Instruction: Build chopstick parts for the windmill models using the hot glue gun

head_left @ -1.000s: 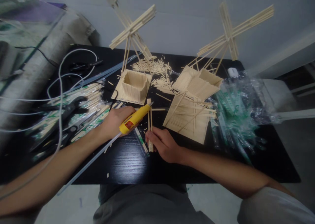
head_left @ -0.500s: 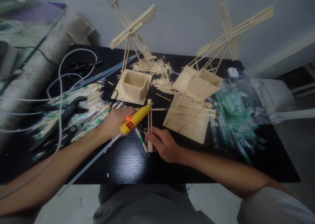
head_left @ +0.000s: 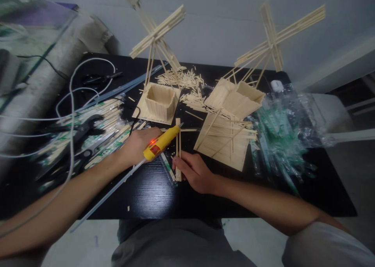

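My left hand (head_left: pixel 140 145) is closed around a yellow hot glue gun (head_left: pixel 162 142) with a lit red light and a long clear glue stick (head_left: pixel 108 196) out of its back. The gun's nozzle rests at or just over the upper part of some thin wooden sticks (head_left: pixel 178 147). Between thumb and fingers, my right hand (head_left: pixel 197 172) pinches the lower end of these sticks, which lie side by side and point away from me. Whether the nozzle touches the wood I cannot tell. Part of another stick (head_left: pixel 189 130) lies crosswise by the nozzle.
Two stick-built windmill-like models stand behind, one with an open box (head_left: pixel 160 101), one with a slanted box (head_left: pixel 244 97). A flat stick panel (head_left: pixel 221 142) lies right, beside green-printed wrappers (head_left: pixel 278 138). Cut pieces (head_left: pixel 183 79) are heaped behind. Pliers (head_left: pixel 84 132) and a white cable (head_left: pixel 72 114) lie left.
Hardly anything differs. The rear end of the glue gun and its glue stick have shifted very slightly; both hands keep their holds.
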Tool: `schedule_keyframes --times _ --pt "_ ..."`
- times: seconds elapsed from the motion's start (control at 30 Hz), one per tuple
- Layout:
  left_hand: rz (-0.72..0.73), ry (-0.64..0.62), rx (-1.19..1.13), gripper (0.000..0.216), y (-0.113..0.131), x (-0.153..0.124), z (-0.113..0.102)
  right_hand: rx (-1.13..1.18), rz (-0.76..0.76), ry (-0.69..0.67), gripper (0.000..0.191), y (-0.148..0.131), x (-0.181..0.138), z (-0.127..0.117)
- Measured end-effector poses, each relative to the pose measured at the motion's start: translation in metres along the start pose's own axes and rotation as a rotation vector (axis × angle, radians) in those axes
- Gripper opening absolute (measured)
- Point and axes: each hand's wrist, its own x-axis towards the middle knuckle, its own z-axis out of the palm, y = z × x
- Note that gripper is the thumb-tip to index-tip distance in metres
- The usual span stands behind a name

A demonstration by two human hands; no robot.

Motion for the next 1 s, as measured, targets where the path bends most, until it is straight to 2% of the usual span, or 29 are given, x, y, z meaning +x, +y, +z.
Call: schedule_keyframes --times 0.63,1.0 --pt "-0.061 -0.101 -0.004 0.018 -0.0022 -0.0027 0.0002 0.014 0.006 0.003 0.034 -0.0006 -0.0007 0.0015" --pt "-0.044 -0.088 -0.029 0.017 -0.0016 -0.0013 0.0006 0.015 -0.010 -0.004 0.032 -0.0025 0.0002 0.0012"
